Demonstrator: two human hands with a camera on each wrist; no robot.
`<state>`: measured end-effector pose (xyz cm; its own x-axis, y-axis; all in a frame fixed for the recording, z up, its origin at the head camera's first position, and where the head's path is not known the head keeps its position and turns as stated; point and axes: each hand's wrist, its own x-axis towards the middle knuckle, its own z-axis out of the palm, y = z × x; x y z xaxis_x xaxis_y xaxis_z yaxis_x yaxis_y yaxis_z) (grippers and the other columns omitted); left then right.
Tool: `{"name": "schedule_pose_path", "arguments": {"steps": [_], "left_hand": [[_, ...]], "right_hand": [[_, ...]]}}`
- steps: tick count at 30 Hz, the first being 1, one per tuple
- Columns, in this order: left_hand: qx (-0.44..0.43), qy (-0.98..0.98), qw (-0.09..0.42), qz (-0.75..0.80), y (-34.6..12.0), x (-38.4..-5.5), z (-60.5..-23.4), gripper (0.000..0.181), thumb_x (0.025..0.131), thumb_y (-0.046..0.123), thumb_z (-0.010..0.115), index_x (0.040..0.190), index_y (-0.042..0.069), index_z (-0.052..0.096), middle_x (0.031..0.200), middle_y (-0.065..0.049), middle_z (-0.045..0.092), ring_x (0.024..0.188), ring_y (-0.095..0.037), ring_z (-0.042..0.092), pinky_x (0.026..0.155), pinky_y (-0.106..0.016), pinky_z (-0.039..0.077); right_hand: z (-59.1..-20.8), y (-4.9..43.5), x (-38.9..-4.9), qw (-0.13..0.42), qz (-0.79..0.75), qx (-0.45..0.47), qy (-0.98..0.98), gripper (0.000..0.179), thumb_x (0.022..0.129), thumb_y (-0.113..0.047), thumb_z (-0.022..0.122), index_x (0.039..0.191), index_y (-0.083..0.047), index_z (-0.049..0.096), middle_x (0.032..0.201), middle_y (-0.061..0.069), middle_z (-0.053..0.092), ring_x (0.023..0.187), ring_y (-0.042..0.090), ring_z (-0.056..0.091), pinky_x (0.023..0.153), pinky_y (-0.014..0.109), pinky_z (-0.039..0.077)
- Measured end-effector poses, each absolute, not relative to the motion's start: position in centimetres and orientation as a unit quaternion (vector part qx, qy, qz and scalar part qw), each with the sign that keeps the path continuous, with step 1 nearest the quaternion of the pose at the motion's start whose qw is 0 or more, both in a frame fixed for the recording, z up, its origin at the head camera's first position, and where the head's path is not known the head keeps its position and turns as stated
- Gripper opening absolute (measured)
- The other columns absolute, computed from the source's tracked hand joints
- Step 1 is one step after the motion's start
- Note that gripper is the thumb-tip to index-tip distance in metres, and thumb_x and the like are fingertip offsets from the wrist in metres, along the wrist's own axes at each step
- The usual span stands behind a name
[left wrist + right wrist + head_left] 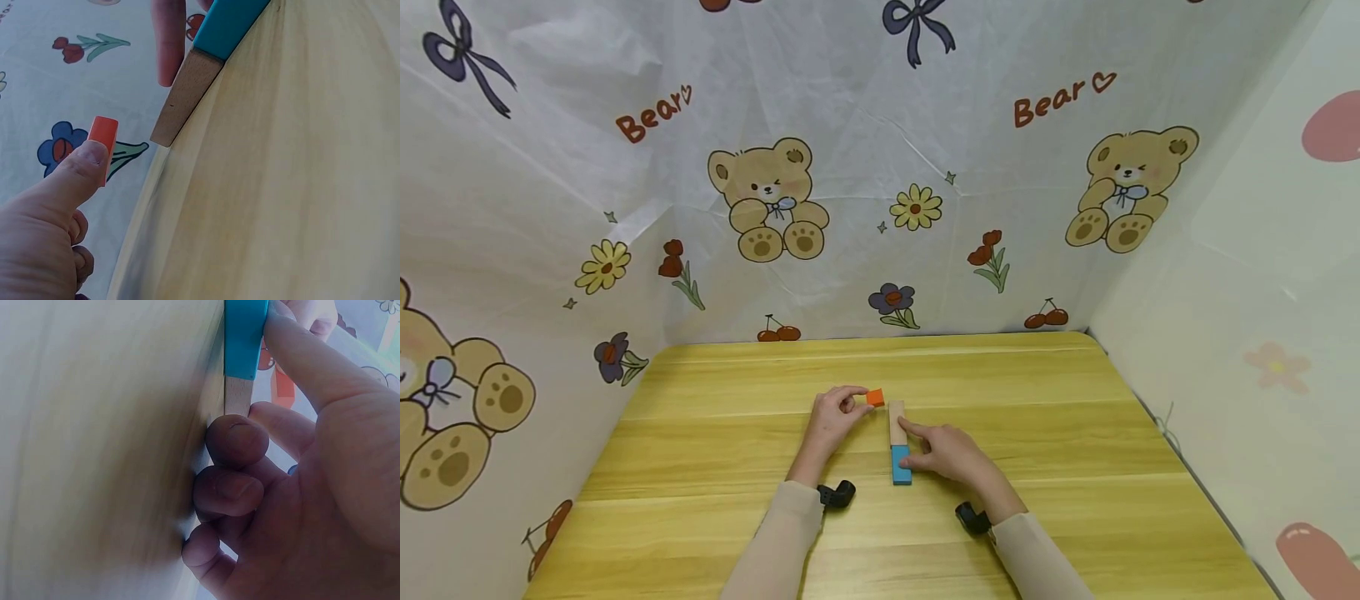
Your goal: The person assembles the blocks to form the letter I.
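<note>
My left hand [833, 418] pinches a small orange block [875, 397] between thumb and index finger. In the left wrist view the thumb lies across the orange block [105, 132], which is apart from the other blocks. A plain wooden block [897, 423] and a blue block [902, 465] lie end to end on the table, touching. To their right, my right hand [951, 452] touches the blue block with its thumb and the wooden block with its extended index finger. The right wrist view shows its other fingers [228, 490] bent near the tabletop.
A wood-grain table [1037, 400] lies under both arms. Behind it hangs a pale cloth [850, 292] printed with bears and flowers, and a white wall [1247, 275] stands along the right. Each wrist wears a small black camera.
</note>
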<state>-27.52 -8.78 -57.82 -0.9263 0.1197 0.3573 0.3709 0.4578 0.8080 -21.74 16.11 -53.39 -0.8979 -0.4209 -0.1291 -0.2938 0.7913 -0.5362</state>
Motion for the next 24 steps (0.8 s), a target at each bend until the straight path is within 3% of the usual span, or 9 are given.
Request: {"name": "schedule_pose_path", "arguments": {"steps": [5,10,13,24], "left_hand": [[-0.153,-0.848,0.123,-0.493,-8.72,-27.38,-57.74,0.025,0.089,0.023,0.087,0.112,0.014,0.082,0.069,0.003,0.052,0.067,-0.009,0.044,0.100,-0.048,0.048],[-0.158,-0.852,0.113,-0.487,-8.65,-27.35,-57.69,0.025,0.090,0.022,0.086,0.112,0.013,0.082,0.070,0.003,0.052,0.067,-0.006,0.044,0.082,-0.032,0.052],[-0.158,-0.853,0.109,-0.485,-8.67,-27.32,-57.65,0.025,0.090,0.023,0.086,0.112,0.014,0.082,0.071,0.003,0.052,0.067,-0.006,0.044,0.080,-0.028,0.050],[-0.147,-0.857,0.097,-0.485,-8.54,-27.46,-57.55,0.026,0.090,0.025,0.086,0.114,0.015,0.082,0.071,0.004,0.052,0.068,-0.009,0.046,0.084,-0.034,0.052]], "right_hand": [[-53.31,16.10,-21.69,0.125,-0.259,-0.187,0.939,0.078,0.092,-0.052,0.080,0.160,-0.027,0.051,0.063,-0.006,0.042,0.056,0.011,0.031,0.056,0.027,0.024],[-53.18,16.01,-21.64,0.126,-0.262,-0.183,0.939,0.078,0.092,-0.050,0.081,0.160,-0.027,0.051,0.064,-0.005,0.043,0.057,0.012,0.032,0.056,0.027,0.025],[-53.15,15.96,-21.66,0.126,-0.261,-0.182,0.940,0.078,0.092,-0.050,0.081,0.160,-0.027,0.051,0.064,-0.005,0.043,0.057,0.012,0.032,0.056,0.027,0.024],[-53.26,15.97,-21.59,0.127,-0.266,-0.186,0.937,0.077,0.093,-0.049,0.080,0.160,-0.026,0.051,0.063,-0.004,0.044,0.055,0.012,0.031,0.055,0.027,0.024]]}}
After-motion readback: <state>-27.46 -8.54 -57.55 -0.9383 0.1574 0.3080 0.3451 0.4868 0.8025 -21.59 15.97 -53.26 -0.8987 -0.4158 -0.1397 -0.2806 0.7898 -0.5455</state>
